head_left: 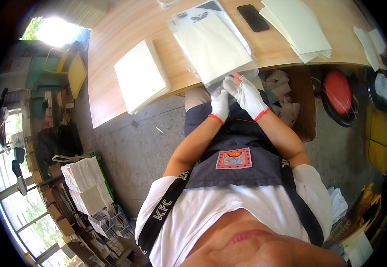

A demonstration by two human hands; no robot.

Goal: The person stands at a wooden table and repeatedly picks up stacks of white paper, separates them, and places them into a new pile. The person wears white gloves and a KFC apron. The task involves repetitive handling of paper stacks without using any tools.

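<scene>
Both my hands wear white gloves with red cuffs, and bare fingertips show on the right one. They meet at the near edge of the table, against the lower end of a clear plastic bag (248,69). My left hand (220,104) is closed at the bag's near corner. My right hand (247,94) bends its fingers over the bag's open end, just beside the left. On top of the bag lies a cream-white sheet or stack of paper (215,44). More printed clear bags (198,15) are piled underneath. The exact finger contact is partly hidden.
A white paper stack (141,75) lies on the wooden table (106,58) to the left. Further right are a black phone (252,18) and fanned pale sheets (298,29). Below stand a carton of crumpled paper (306,104) and a red-seated stool (337,93).
</scene>
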